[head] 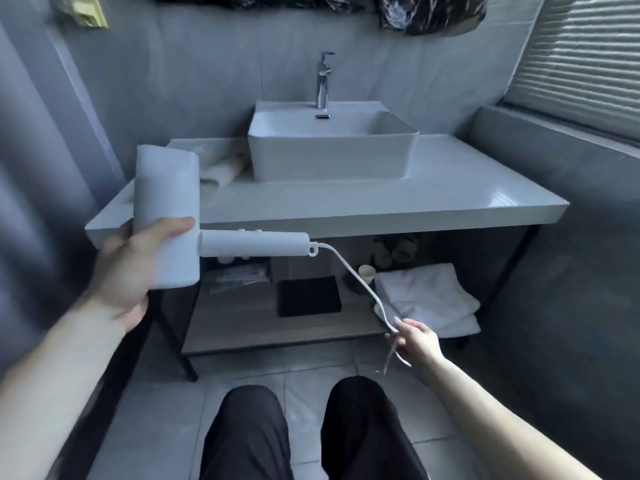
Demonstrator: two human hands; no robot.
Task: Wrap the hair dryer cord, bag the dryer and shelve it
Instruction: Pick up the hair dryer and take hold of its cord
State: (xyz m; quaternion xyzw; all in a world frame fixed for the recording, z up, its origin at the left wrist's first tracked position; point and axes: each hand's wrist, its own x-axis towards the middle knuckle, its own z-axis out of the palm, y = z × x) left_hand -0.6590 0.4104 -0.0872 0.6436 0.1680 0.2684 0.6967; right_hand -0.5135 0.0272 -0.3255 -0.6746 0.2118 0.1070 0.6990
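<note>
Left hand (pixel 138 261) is gripping the hair dryer (pixel 166 216) barrel, thumb lying across its front, forearm reaching up from lower left. Right hand (pixel 417 341) is pinching the cord (pixel 349 268) between fingertips, arm extending forward from lower right. Both knees are showing below.

A white square basin (pixel 332 150) sits on the pale surface (pixel 450 188), with a tall chrome tap (pixel 323 81) standing at its back edge. Just left of the basin lies a rolled cream towel (pixel 225 168). Down on the wooden shelf (pixel 277 332) under the surface there is a black mat (pixel 309 296), a small cup (pixel 367 273) beside a stack of folded white towels (pixel 429 299), and a pair of slippers (pixel 394 251) further back. Slatted blinds (pixel 585 64) cover the window at the right. The floor (pixel 304 372) is pale tile.
</note>
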